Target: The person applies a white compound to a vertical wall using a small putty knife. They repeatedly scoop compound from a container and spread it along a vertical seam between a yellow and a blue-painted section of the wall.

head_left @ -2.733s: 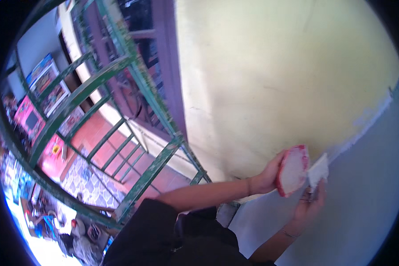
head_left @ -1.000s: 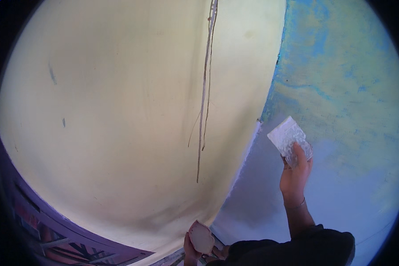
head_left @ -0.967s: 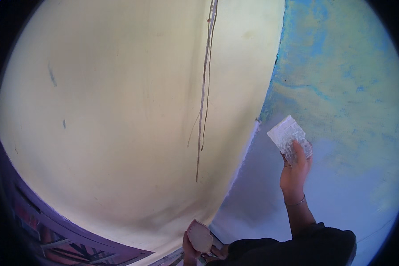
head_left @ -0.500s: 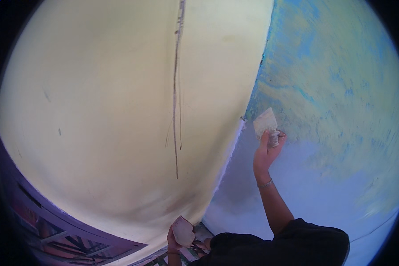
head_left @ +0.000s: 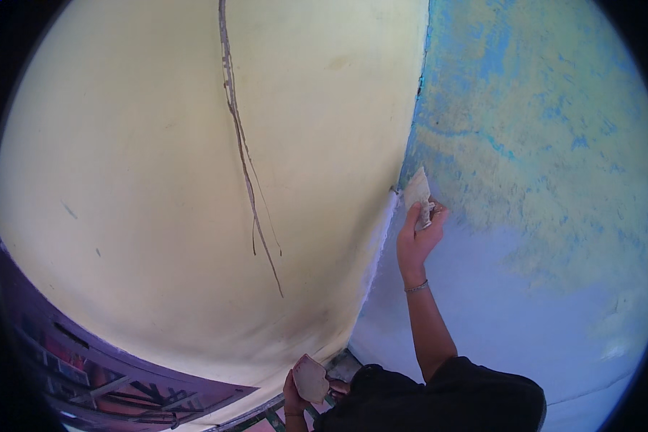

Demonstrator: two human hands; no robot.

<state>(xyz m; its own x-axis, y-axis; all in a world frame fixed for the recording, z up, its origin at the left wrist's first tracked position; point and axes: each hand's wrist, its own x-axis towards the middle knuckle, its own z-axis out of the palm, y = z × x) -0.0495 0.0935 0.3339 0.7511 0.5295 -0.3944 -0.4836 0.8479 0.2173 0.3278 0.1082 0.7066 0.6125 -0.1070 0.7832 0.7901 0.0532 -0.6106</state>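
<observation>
My right hand (head_left: 419,241) is raised to the corner, closed on a flat putty spreader (head_left: 416,193) smeared with pale filler. The spreader is turned nearly edge-on at the blue-green wall, beside the corner line; whether its edge touches cannot be told. Low in the picture, my left hand (head_left: 293,397) grips a second pale flat plate (head_left: 310,379) with a broken-looking outline and a reddish edge. Around the spreader, the painted wall (head_left: 547,165) shows patchy blue and yellow-green, while a smooth whitish coat (head_left: 475,288) covers its lower part.
A cream wall (head_left: 144,180) fills the left side, with a dark branching crack or cable (head_left: 241,151) running down it. A purple frame with lattice (head_left: 122,389) lies at lower left. My dark sleeve (head_left: 482,396) covers the lower middle.
My right hand has moved slightly left and up toward the corner, and the spreader has turned more edge-on. My left hand and its plate sit slightly farther right. The view has shifted.
</observation>
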